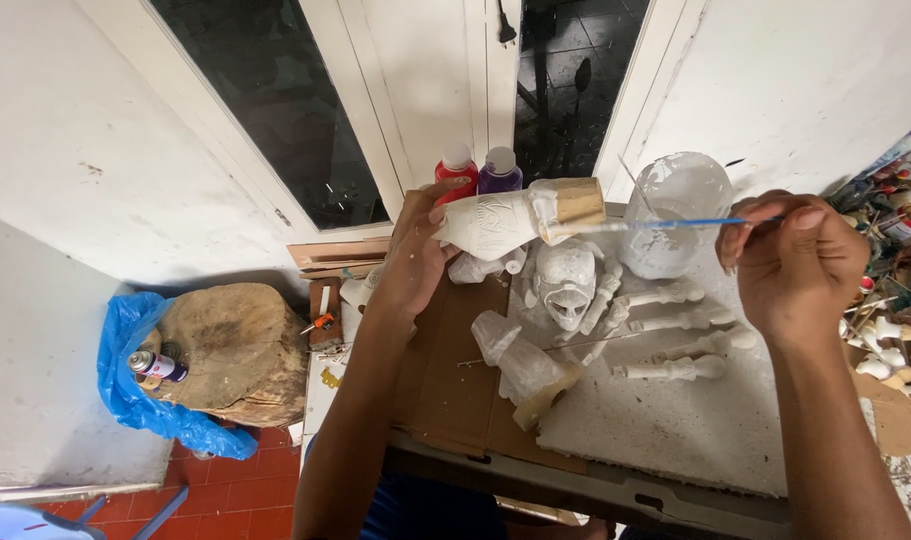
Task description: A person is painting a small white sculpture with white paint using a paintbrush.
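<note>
Figurine piece held up in left hand, above the worktop. Long axis roughly horizontal, tilted slightly upward away from the fingers: narrow white end sits inside the grip, wide end points toward the right hand. Body white-coated, bottle-like, with faint raised lines on the side; the wide end is a bare tan band, unpainted, with an uneven white edge where coat meets tan. Left fingers clamped around the narrow end, thumb on top.

Right hand holds a thin brush with a blue handle, fingers pinched together on its rear end. Brush lies nearly horizontal; its tip reaches the tan end of the piece, touching or just short of it, cannot tell which.

Below and between the two hands, on a white-spattered board: a white skull-like mask, four white bone-shaped sticks lying roughly parallel, and a second white piece with tan base lying tilted on brown cardboard. Beyond the brush, a clear jar smeared with white. Behind the left fingers, a red paint bottle and a purple paint bottle, upright, just beside each other.

Off to the left-hand side, on the floor: a wood stump on blue plastic sheet, spray can lying on it.
</note>
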